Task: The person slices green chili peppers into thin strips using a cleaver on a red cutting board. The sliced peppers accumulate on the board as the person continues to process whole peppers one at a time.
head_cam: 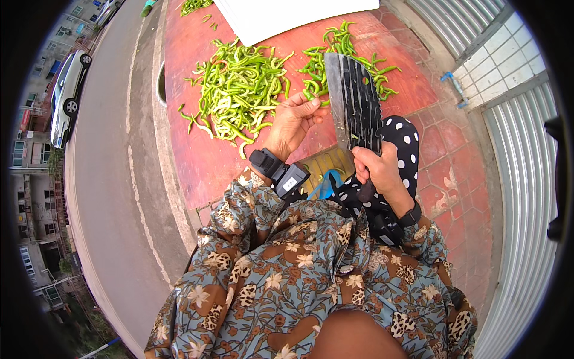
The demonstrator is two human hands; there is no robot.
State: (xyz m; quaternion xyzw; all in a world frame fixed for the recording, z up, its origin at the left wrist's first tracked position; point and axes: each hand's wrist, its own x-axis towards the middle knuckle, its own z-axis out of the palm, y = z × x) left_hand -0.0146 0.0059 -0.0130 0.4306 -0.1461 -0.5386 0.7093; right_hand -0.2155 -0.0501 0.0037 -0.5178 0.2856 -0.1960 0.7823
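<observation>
My left hand [293,123] pinches a green chili pepper [309,94] between thumb and fingers, above a red wooden tabletop [190,168]. In my right hand [381,168] is the handle of a broad cleaver [352,98], its dark, ridged blade pointing away from me. The blade stands just right of my left fingertips and hides part of what lies behind it. Left of my left hand spreads a large heap of split or cut green chilies [242,89]. Whole-looking green chilies [343,42] lie loosely behind and beside the cleaver.
A white panel [296,18] covers the table's far side, near a smaller chili heap [195,5]. Below the near edge are a blue plastic bag [329,184] and a yellowish slatted surface [316,166]. A road with a parked car [69,98] runs left; a corrugated shutter [522,206] stands right.
</observation>
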